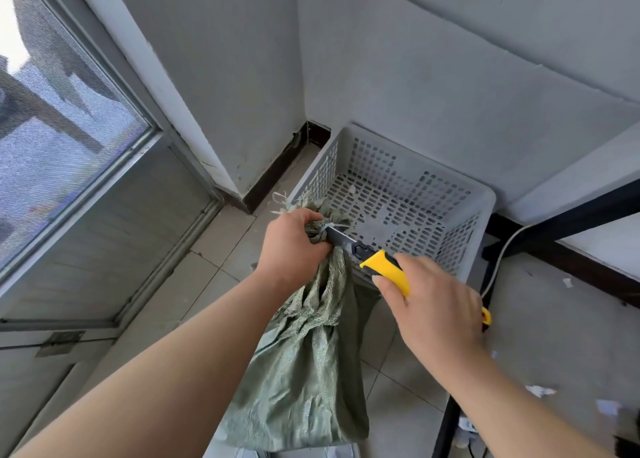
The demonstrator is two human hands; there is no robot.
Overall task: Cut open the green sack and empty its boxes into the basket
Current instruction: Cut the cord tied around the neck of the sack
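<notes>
A screened window [62, 139] fills the upper left of the frame, with a metal hinge [60, 341] on the panel below it at lower left. Pale tiled floor [221, 260] runs toward the centre.

Just left of centre, the left hand [294, 246] grips the bunched neck of the green sack [304, 371]. Its fingers [311, 220] are curled tight round the gathered weave, just below a pale tie [325, 228]. The frayed mouth of the sack sticks up above the fist, and the body drapes down from it to the bottom centre of the frame.

A utility knife [384, 267] with a yellow and black handle points up and left, and the tip of its blade [337, 238] touches the tie at the sack's neck. Right of centre, the right hand [436, 308] holds the handle, fingers wrapped round it and thumb lying along its near side.

Behind the hands, a grey perforated basket [485, 201] stands in the corner of the walls, and the sack's neck overlaps its near left corner. A white cable [502, 253] runs down beside the basket's right side. At far right is a grey desk [561, 319] dotted with paper scraps.
</notes>
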